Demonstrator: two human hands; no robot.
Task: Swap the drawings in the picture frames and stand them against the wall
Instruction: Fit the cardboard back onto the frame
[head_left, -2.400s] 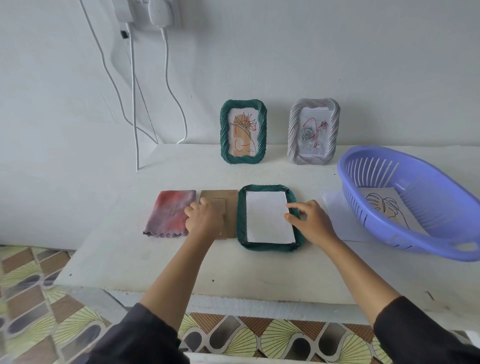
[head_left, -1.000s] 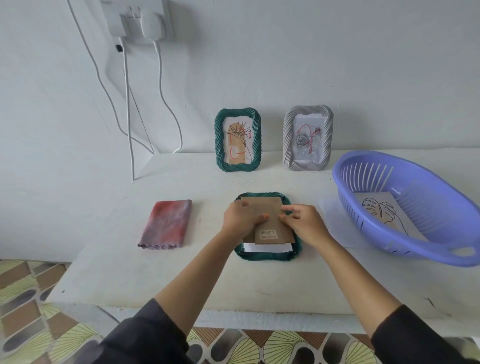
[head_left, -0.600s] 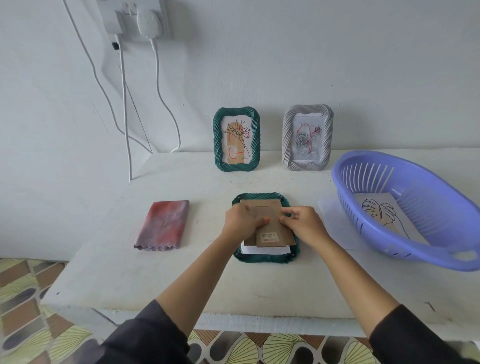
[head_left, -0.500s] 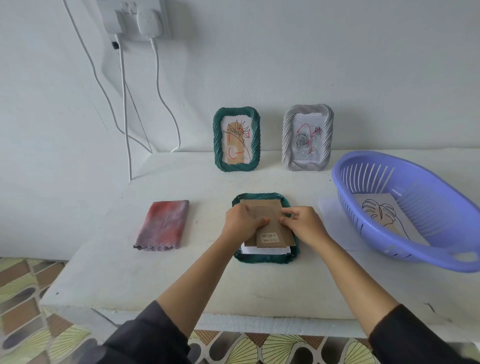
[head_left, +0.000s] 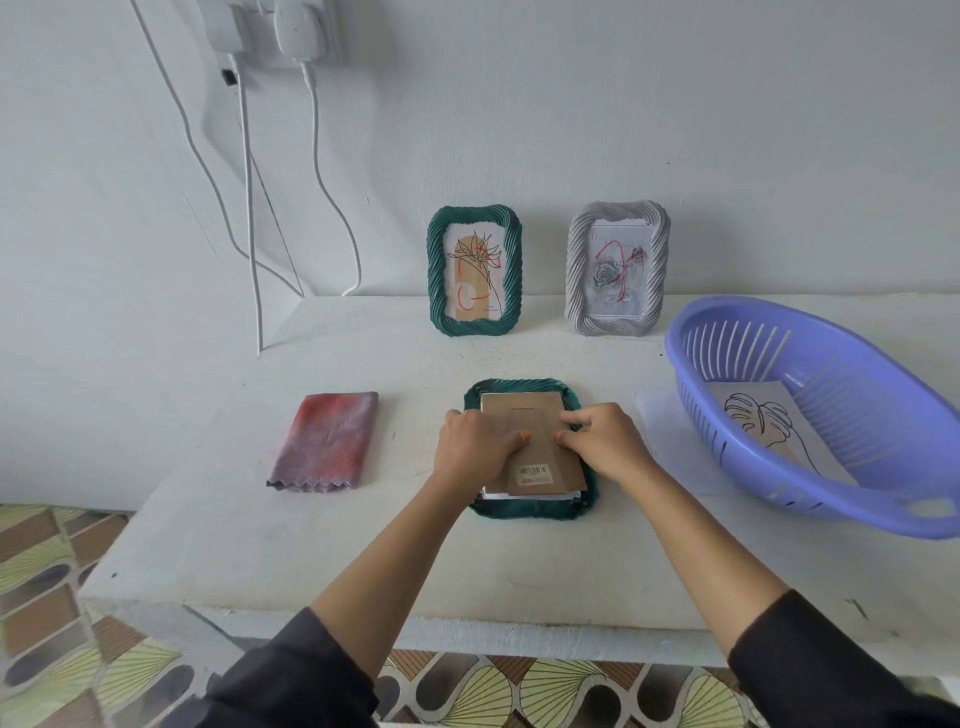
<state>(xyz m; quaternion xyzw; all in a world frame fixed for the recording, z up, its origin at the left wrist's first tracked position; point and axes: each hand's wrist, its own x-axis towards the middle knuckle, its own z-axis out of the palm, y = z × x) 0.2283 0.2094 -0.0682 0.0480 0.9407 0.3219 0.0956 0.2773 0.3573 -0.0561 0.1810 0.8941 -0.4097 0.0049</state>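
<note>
White table against a white wall, chargers and cables upper left, patterned tile floor below. Green frame lies face down mid-table, long axis running toward the wall, brown backing board on it, barcode end nearest. Left hand and right hand press the board flat, fingers curled, not gripping. Two frames stand upright at the wall. Cloth left, basket right.
</note>
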